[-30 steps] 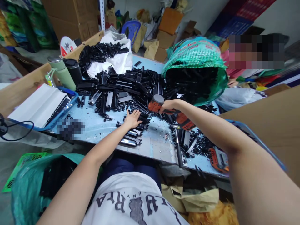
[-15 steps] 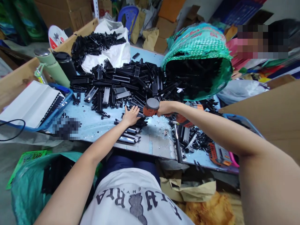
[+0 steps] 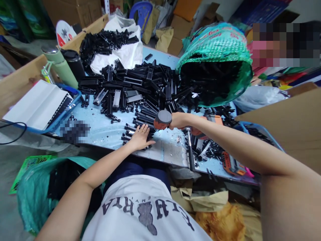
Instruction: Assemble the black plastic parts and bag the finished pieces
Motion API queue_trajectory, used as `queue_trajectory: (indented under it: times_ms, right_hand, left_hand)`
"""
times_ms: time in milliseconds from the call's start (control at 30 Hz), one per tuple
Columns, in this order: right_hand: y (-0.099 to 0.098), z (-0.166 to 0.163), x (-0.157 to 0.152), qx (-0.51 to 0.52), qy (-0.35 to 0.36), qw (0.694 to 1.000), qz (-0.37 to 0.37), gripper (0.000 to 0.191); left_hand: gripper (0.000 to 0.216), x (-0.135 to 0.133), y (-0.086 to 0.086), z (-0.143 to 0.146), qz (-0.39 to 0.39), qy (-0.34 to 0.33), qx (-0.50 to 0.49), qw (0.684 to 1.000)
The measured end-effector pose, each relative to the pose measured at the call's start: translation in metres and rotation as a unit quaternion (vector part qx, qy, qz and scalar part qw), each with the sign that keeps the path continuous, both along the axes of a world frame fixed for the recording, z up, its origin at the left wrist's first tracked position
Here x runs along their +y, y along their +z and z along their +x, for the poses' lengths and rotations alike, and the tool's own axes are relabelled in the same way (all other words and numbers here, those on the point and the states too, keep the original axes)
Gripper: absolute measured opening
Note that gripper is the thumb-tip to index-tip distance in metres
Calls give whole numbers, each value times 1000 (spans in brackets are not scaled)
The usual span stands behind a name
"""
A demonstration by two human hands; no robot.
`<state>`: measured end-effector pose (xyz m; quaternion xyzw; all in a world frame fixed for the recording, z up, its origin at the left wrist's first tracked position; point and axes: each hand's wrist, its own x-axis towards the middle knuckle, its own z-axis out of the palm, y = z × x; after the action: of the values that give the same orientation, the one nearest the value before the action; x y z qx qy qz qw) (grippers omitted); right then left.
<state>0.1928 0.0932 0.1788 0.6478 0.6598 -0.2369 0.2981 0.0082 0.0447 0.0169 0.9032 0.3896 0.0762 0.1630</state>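
My left hand [image 3: 139, 137] lies flat with fingers spread on a small stack of black comb-like plastic parts [image 3: 135, 129] near the front edge of the light blue table [image 3: 105, 130]. My right hand [image 3: 178, 120] is closed round the handle of an orange mallet with a round grey head [image 3: 163, 119], held just right of the stack. A large heap of the same black parts [image 3: 140, 87] covers the middle of the table.
A green woven sack [image 3: 217, 50] full of black parts lies on its side at the back right. A green flask [image 3: 59, 67], a black flask [image 3: 75, 65] and a blue tray with a white booklet [image 3: 37, 105] stand at left. A hammer [image 3: 190, 154] lies by the front edge.
My left hand has slid toward me along the stack, from its far end to its near end. The mallet has stayed close to the same spot, shifting slightly.
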Motion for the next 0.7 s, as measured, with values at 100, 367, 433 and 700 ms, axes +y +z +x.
queue_trajectory:
  times_ms: [100,367,433,700]
  right_hand:
    - [3,-6,-8,-24,30,999,12,29]
    - [-1,-30,-26,32,86,996,-19,29]
    - [-4,-37,-26,33,84,995,-39,29]
    - [14,-50,-58,-39,130,990,46,31]
  left_hand:
    - [87,-8,-1,-8,7,-12,-7,1000]
    - [80,-42,-13,-25,70,42,27,996]
    - [77,-42,-13,-24,66,35,29,997]
    - [75,-45,-7,-26,75,32,4,997]
